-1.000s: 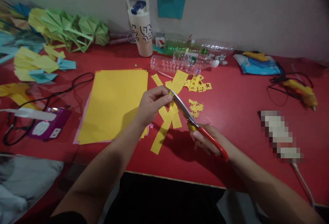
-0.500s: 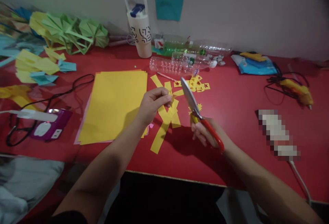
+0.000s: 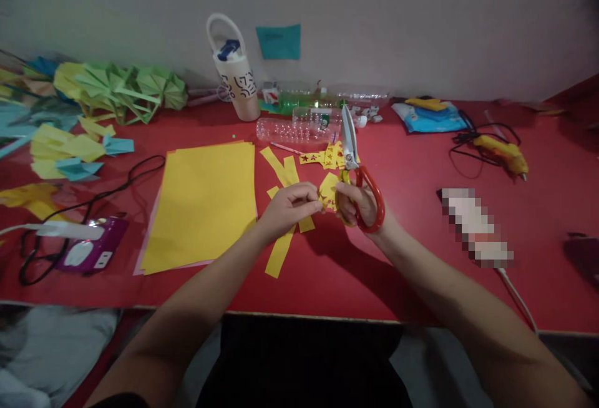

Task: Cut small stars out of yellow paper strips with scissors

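My right hand (image 3: 358, 203) is closed round a pair of scissors (image 3: 371, 199) with red handles, the blades pointing up and away. My left hand (image 3: 294, 209) pinches a small yellow paper piece (image 3: 329, 188) between thumb and fingers. That piece sits between both hands, and the right fingertips come close to it or touch it; its exact shape is partly hidden. Loose yellow paper strips (image 3: 279, 252) lie crossed on the table under and beside my left hand. Behind the scissors are yellow strips with star-shaped holes (image 3: 331, 156).
Yellow sheets (image 3: 201, 208) are stacked on the red table (image 3: 299, 299) at left, beside a purple power strip (image 3: 96, 246). Clear plastic bottles (image 3: 290, 130) and a white tumbler (image 3: 238, 87) stand or lie behind. A yellow glue gun (image 3: 498, 151) and a pixelated object (image 3: 472, 221) are at right.
My hands have come together around the yellow paper piece. The scissors have swung more upright and moved nearer my left hand. The camera view has tilted up and shifted right.
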Tool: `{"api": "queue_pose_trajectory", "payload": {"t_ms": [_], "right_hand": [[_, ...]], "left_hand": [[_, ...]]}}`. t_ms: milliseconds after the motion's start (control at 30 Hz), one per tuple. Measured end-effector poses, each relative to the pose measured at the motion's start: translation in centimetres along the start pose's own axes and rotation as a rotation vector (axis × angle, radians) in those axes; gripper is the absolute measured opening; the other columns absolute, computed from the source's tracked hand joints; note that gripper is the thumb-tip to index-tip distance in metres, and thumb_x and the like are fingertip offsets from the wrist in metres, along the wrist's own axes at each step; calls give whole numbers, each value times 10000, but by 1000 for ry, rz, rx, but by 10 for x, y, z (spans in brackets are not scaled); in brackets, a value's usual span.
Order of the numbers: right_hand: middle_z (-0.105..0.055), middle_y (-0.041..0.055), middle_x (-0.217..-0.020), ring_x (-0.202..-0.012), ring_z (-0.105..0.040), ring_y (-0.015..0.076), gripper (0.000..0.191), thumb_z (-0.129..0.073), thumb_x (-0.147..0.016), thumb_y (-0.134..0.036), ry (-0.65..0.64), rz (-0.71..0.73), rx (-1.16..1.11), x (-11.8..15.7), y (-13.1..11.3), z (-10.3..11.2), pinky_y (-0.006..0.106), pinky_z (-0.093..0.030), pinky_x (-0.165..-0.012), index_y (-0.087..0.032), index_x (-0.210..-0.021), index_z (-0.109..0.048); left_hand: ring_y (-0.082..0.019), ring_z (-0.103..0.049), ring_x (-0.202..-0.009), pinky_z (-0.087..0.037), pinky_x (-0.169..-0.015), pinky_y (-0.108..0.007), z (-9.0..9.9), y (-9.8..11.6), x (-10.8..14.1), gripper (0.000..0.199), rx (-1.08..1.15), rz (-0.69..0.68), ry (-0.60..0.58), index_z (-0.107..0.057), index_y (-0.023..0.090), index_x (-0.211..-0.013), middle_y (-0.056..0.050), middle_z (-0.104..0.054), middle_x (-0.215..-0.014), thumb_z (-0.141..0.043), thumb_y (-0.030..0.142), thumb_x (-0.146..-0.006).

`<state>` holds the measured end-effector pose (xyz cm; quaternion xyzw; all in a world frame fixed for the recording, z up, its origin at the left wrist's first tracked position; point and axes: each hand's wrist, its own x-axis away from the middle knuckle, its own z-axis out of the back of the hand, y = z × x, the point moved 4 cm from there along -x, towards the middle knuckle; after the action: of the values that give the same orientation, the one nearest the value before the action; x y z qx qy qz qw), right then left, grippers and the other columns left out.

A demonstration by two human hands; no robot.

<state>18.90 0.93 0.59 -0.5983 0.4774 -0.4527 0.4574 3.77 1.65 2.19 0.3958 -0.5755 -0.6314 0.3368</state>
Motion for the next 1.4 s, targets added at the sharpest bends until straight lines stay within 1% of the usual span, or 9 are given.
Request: {"api": "queue_pose_trajectory", "payload": {"t_ms": [167, 233, 333, 567, 800, 967, 1100, 1233, 1400], "right_hand": [[-336, -81, -299, -277, -311, 65, 517, -660, -784, -354, 65, 83, -40, -4, -6, 8, 264, -482, -464, -245, -370, -369], [-328, -81, -307, -280, -310, 67, 488, -642, -773, -336, 107, 102, -45, -4, -7, 16, 267, -481, -466, -247, -380, -367], [-306, -82, -317, -291, -293, 72, 468, -617, -773, -332, 142, 116, -51, -5, -7, 27, 275, -492, -478, -252, -400, -346], [-285, -89, -364, -302, -284, 72, 433, -607, -762, -324, 153, 114, -87, -7, -7, 32, 286, -500, -482, -254, -439, -329], [-319, -79, -327, -293, -298, 73, 441, -610, -758, -289, 169, 116, -107, -5, -7, 31, 263, -442, -424, -252, -395, -362], [-344, -77, -316, -299, -336, 73, 462, -589, -800, -286, 102, 111, -81, -4, -5, 29, 274, -501, -512, -245, -383, -394], [-351, -84, -313, -298, -369, 71, 469, -610, -795, -301, 63, 95, -66, -2, -1, 23, 262, -502, -510, -245, -392, -376], [-377, -100, -328, -300, -375, 66, 442, -672, -783, -397, 76, 52, 26, 1, 4, 16, 253, -498, -485, -241, -477, -394], [-413, -130, -374, -301, -392, 68, 288, -701, -760, -417, 102, 50, 65, 5, 3, 14, 235, -455, -422, -229, -696, -492]], "left_hand": [[-135, -561, -765, -481, -764, -322, -2, -4, -1, 183, -67, 61, 6, -593, 183, -634, -23, -591, -791, -638, 280, -782], [-159, -583, -871, -471, -805, -329, 2, -6, -6, 204, -178, 65, 23, -592, 181, -639, -56, -628, -891, -607, 297, -806], [-155, -554, -788, -438, -752, -321, 6, -11, -17, 212, -421, 41, -7, -562, 186, -670, -41, -587, -839, -545, 315, -837], [-172, -484, -706, -373, -652, -308, -12, -25, -43, 123, -918, -24, -221, -479, 193, -702, -44, -504, -783, -430, 174, -813], [-192, -471, -698, -329, -623, -321, -18, -34, -57, 122, -1129, -2, -307, -455, 195, -663, -51, -494, -756, -534, 112, -705], [-154, -443, -616, -337, -589, -292, -1, -29, -57, 165, -887, -12, -95, -512, 191, -649, -27, -519, -686, -538, 242, -804], [-159, -558, -710, -449, -646, -288, -1, -16, -43, 395, -267, 111, -48, -606, 183, -734, -58, -634, -773, -438, 493, -912], [-114, -535, -687, -453, -680, -253, -15, -6, -27, 185, -74, 194, -43, -597, 186, -764, 24, -565, -711, -675, 353, -768], [-93, -585, -537, -454, -593, -251, -19, -7, -15, 142, 18, 323, -69, -529, 181, -700, 31, -590, -653, -564, 250, -819]]}}
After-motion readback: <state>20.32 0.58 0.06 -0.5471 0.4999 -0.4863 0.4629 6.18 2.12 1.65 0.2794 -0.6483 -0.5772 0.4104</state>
